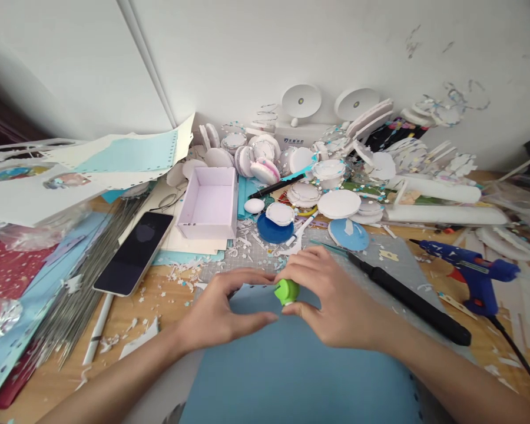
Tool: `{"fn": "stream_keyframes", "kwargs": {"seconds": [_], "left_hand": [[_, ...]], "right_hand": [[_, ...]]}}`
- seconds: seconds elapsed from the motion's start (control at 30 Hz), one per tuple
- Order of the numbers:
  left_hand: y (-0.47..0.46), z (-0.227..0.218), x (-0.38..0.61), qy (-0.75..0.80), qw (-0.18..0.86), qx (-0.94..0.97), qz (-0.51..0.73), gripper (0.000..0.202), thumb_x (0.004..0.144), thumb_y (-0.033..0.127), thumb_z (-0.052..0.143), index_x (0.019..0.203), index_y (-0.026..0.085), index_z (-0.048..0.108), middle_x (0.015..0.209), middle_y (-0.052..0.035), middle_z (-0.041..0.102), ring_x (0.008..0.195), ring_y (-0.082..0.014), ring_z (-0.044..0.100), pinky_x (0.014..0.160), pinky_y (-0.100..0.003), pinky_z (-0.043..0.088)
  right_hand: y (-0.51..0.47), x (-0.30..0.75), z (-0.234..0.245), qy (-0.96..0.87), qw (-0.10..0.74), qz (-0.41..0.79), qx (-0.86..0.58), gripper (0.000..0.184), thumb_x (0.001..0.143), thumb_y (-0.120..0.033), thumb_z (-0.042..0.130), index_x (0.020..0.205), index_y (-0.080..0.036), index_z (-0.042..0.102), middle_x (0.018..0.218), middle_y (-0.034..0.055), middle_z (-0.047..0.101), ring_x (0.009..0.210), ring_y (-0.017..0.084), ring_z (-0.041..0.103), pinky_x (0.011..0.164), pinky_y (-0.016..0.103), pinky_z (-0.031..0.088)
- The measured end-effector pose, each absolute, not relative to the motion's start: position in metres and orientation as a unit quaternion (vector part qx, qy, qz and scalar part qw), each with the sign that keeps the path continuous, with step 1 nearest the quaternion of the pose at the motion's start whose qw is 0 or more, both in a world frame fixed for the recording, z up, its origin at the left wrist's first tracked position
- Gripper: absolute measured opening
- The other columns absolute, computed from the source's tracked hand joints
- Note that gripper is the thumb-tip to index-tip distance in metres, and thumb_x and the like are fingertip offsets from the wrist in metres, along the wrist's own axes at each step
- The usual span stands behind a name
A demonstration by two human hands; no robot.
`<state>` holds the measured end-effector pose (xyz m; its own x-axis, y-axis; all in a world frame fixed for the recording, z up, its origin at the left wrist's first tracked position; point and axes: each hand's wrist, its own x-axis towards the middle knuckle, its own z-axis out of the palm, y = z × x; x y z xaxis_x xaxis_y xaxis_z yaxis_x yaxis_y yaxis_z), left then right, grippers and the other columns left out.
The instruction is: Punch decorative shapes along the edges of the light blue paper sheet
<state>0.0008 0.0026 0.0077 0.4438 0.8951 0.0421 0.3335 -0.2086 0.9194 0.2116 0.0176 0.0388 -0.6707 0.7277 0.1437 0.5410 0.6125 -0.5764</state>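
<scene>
My right hand [335,300] is closed in a pinch around a small green object [287,291] with a white base, held upright on a blue paper sheet [291,371]. My left hand [223,309] sits just left of it, thumb and forefinger curved toward the green object, fingertip touching or nearly touching it. Both forearms reach in from the bottom edge over the blue sheet.
A black phone [135,252] lies at left beside a bundle of thin wires [83,282]. An open white box [209,203] stands behind. A long black tool [406,297] and blue glue gun [472,274] lie right. Several white foam discs [338,203] are piled at the back.
</scene>
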Motion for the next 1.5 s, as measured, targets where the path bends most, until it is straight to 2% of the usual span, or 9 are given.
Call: {"fn": "stream_keyframes", "kwargs": {"seconds": [0.13, 0.27, 0.5, 0.7, 0.77, 1.0, 1.27, 1.37, 1.5], "left_hand": [[-0.001, 0.007, 0.001, 0.444, 0.446, 0.711, 0.312, 0.059, 0.062, 0.032, 0.084, 0.115, 0.021, 0.062, 0.109, -0.0039, 0.070, 0.100, -0.0211, 0.066, 0.091, -0.031, 0.051], [-0.005, 0.002, 0.001, 0.429, 0.381, 0.752, 0.324, 0.039, 0.067, 0.033, 0.081, 0.102, 0.020, 0.069, 0.095, -0.0022, 0.074, 0.085, -0.0189, 0.069, 0.078, -0.026, 0.055], [-0.009, -0.007, 0.002, 0.386, 0.316, 0.785, 0.368, 0.038, 0.078, 0.031, 0.072, 0.112, 0.017, 0.066, 0.090, -0.0048, 0.074, 0.074, -0.0177, 0.070, 0.067, -0.025, 0.055], [-0.007, -0.008, 0.004, 0.446, 0.362, 0.741, 0.349, 0.043, 0.074, 0.036, 0.076, 0.113, 0.020, 0.067, 0.105, -0.0044, 0.073, 0.092, -0.0230, 0.070, 0.082, -0.029, 0.055], [-0.005, -0.006, 0.004, 0.459, 0.379, 0.730, 0.335, 0.034, 0.081, 0.036, 0.068, 0.113, 0.022, 0.068, 0.106, -0.0027, 0.073, 0.095, -0.0228, 0.069, 0.084, -0.029, 0.054], [-0.002, 0.000, 0.000, 0.474, 0.344, 0.744, 0.323, 0.025, 0.093, 0.027, 0.050, 0.086, 0.017, 0.072, 0.068, 0.0020, 0.070, 0.059, -0.0136, 0.062, 0.056, -0.019, 0.048], [-0.001, -0.001, -0.001, 0.465, 0.360, 0.744, 0.317, 0.026, 0.093, 0.030, 0.049, 0.091, 0.017, 0.071, 0.081, -0.0010, 0.074, 0.068, -0.0162, 0.067, 0.062, -0.021, 0.051], [0.004, 0.013, -0.005, 0.461, 0.353, 0.756, 0.303, 0.024, 0.091, 0.034, 0.053, 0.103, 0.019, 0.068, 0.096, -0.0025, 0.073, 0.086, -0.0190, 0.068, 0.076, -0.026, 0.053], [0.012, 0.047, -0.005, 0.428, 0.234, 0.837, 0.249, 0.058, 0.077, 0.047, 0.068, 0.126, 0.019, 0.053, 0.123, -0.0094, 0.062, 0.110, -0.0259, 0.059, 0.092, -0.036, 0.048]], "right_hand": [[0.014, 0.207, 0.034, -0.878, 0.191, 0.255, -0.357, 0.018, 0.074, -0.008, 0.063, 0.088, -0.018, 0.055, 0.083, 0.0011, 0.057, 0.082, 0.018, 0.049, 0.080, 0.035, 0.030], [0.010, 0.203, 0.027, -0.885, 0.198, 0.239, -0.346, 0.018, 0.072, -0.007, 0.060, 0.086, -0.017, 0.056, 0.080, 0.0016, 0.055, 0.079, 0.018, 0.047, 0.080, 0.036, 0.030], [0.007, 0.200, 0.016, -0.887, 0.207, 0.212, -0.353, 0.020, 0.074, -0.006, 0.053, 0.090, -0.017, 0.057, 0.079, 0.0033, 0.054, 0.076, 0.019, 0.047, 0.083, 0.040, 0.031], [0.013, 0.203, 0.021, -0.883, 0.215, 0.212, -0.360, 0.017, 0.077, -0.007, 0.056, 0.089, -0.018, 0.056, 0.079, 0.0022, 0.056, 0.078, 0.019, 0.049, 0.085, 0.039, 0.031], [0.017, 0.206, 0.025, -0.879, 0.213, 0.216, -0.369, 0.015, 0.078, -0.011, 0.060, 0.091, -0.018, 0.056, 0.084, 0.0036, 0.058, 0.083, 0.020, 0.051, 0.085, 0.039, 0.032], [0.027, 0.221, 0.036, -0.879, 0.156, 0.233, -0.386, 0.018, 0.077, -0.017, 0.068, 0.090, -0.018, 0.056, 0.090, 0.0037, 0.061, 0.087, 0.021, 0.051, 0.081, 0.036, 0.033], [0.027, 0.217, 0.037, -0.883, 0.163, 0.221, -0.381, 0.017, 0.074, -0.013, 0.068, 0.081, -0.019, 0.054, 0.082, 0.0008, 0.060, 0.080, 0.019, 0.050, 0.081, 0.036, 0.031], [0.026, 0.215, 0.036, -0.879, 0.167, 0.221, -0.389, 0.015, 0.076, -0.014, 0.067, 0.084, -0.019, 0.055, 0.084, 0.0017, 0.061, 0.082, 0.019, 0.051, 0.081, 0.037, 0.031], [0.027, 0.211, 0.036, -0.887, 0.158, 0.207, -0.381, 0.015, 0.074, -0.012, 0.065, 0.085, -0.018, 0.056, 0.087, 0.0037, 0.061, 0.086, 0.021, 0.051, 0.080, 0.037, 0.032]]}}
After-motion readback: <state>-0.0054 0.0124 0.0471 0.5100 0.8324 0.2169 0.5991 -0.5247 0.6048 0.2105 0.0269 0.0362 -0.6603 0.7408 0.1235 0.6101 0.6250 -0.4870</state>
